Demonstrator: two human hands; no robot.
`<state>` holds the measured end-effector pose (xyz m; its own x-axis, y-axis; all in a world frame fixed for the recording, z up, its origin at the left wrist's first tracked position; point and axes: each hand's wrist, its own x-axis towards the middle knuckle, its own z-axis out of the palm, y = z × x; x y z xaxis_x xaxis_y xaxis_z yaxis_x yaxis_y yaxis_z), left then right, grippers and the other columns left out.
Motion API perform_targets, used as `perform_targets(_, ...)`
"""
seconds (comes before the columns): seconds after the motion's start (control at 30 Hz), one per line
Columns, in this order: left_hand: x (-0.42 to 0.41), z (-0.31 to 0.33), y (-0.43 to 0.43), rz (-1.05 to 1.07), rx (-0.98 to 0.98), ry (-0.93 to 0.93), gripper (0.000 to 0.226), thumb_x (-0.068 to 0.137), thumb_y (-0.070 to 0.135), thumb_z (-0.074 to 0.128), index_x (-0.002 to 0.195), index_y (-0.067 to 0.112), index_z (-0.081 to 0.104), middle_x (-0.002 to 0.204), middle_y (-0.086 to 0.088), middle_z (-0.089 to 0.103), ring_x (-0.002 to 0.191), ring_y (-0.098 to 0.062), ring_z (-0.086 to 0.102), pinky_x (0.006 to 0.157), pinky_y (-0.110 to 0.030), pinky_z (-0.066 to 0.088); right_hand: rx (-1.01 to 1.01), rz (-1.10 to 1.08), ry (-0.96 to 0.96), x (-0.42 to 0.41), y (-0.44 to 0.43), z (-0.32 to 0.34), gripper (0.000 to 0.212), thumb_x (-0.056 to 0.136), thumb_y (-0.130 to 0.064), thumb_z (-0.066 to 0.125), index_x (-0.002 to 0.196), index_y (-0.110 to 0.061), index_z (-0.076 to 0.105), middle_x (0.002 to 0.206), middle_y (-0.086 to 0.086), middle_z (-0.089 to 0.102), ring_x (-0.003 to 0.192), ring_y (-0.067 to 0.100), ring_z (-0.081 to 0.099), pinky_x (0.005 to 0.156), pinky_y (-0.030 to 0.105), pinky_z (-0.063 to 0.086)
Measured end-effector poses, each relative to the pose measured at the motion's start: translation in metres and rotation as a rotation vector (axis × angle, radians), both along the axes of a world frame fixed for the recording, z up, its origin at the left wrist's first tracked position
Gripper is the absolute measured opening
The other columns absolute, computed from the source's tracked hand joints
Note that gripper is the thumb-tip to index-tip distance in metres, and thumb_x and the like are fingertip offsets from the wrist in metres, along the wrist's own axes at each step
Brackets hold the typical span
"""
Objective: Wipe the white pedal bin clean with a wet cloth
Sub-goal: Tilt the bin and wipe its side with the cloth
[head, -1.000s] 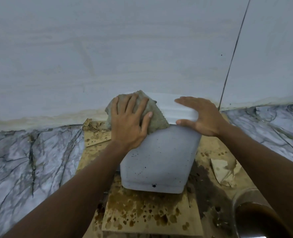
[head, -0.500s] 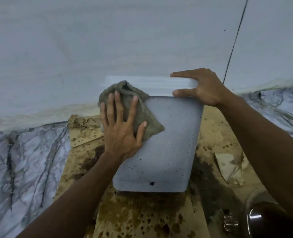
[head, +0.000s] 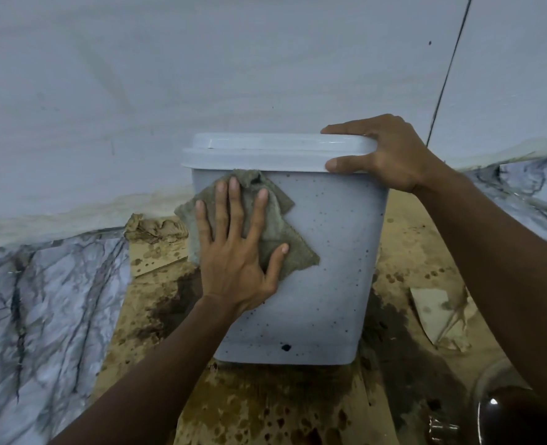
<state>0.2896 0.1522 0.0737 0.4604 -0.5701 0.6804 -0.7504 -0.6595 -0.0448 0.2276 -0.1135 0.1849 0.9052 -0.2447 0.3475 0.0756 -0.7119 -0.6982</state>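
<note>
The white pedal bin [head: 326,258] stands upright on wet, stained cardboard, its front wall speckled with dark spots. Its lid [head: 265,149] is down. My left hand [head: 237,252] lies flat with fingers spread, pressing a grey-green cloth [head: 293,248] against the upper left of the front wall, just under the lid rim. My right hand [head: 381,152] grips the lid's right corner, thumb on the rim's front and fingers over the top.
Brown-stained cardboard [head: 265,409] covers the floor under the bin, with torn scraps [head: 439,316] at right and a crumpled piece [head: 153,226] at left. A dark round vessel [head: 503,412] sits bottom right. White wall [head: 201,75] stands right behind. Veined marble floor [head: 41,316] lies at left.
The bin has come from tilted toward me to upright. My left hand slid the cloth down from the lid edge onto the front wall. My right hand stayed on the lid's right corner.
</note>
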Motion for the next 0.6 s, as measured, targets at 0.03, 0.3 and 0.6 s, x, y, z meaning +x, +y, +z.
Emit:
perform_targets(0.03,-0.001,-0.003,0.000,0.018,0.012,0.007,0.088,0.093,0.057,0.052,0.160,0.014,0.014,0.165,-0.026,0.007,0.154,-0.040,0.001,0.121,-0.065,0.006,0.002,-0.003,0.000,0.000,0.001,0.000,0.060,0.061,-0.059,0.076,0.117,-0.038,0.072,0.123,-0.015,0.070,0.114,0.007,0.061,0.099,0.028,0.047)
perform_targets(0.3,-0.028,0.001,-0.052,0.059,0.038,0.092,0.078,0.099,0.055,0.037,0.161,0.016,0.008,0.167,-0.020,-0.001,0.155,-0.038,-0.003,0.122,-0.062,0.001,-0.016,-0.002,0.008,0.001,0.004,0.004,0.057,0.062,-0.055,0.075,0.117,-0.038,0.073,0.122,-0.015,0.071,0.114,0.009,0.063,0.101,0.034,0.048)
perform_targets(0.6,-0.019,-0.007,-0.037,-0.150,0.239,-0.060,0.073,0.100,0.054,0.042,0.161,0.021,0.018,0.168,-0.013,0.004,0.156,-0.029,-0.002,0.125,-0.052,-0.006,0.001,0.011,-0.001,-0.001,0.005,0.003,0.052,0.067,-0.053,0.084,0.116,-0.039,0.073,0.119,-0.019,0.070,0.116,0.005,0.062,0.104,0.035,0.047)
